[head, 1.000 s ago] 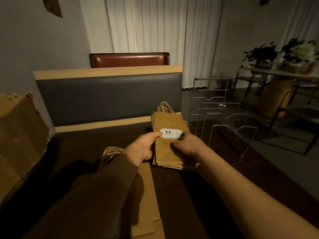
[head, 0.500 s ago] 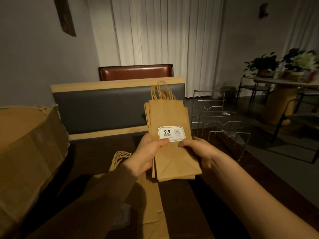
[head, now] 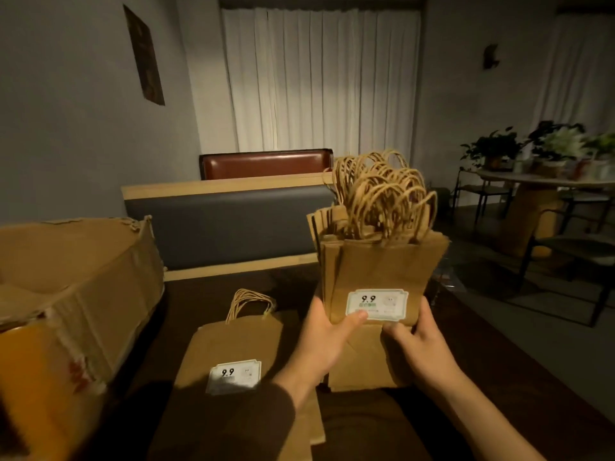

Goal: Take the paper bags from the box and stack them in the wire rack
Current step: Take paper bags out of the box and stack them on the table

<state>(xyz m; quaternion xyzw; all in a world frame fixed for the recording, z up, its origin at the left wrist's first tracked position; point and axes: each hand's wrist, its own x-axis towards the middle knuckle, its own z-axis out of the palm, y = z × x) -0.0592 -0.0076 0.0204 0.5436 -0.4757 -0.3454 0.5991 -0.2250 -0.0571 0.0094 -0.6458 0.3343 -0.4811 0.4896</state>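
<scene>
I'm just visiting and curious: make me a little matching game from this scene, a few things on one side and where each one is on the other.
Things:
1. bundle of paper bags
2. single paper bag
3. cardboard box
4. potted plants

Places:
A. on the round table at the far right
B. lying flat on the dark table
C. held upright between the left hand and the right hand
D. at the left edge, open on top

Pairs: 1-C, 2-B, 3-D, 4-A

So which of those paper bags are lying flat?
The paper bags on the table, by the cardboard box. The other bundle is held upright in both hands, handles up.
</scene>
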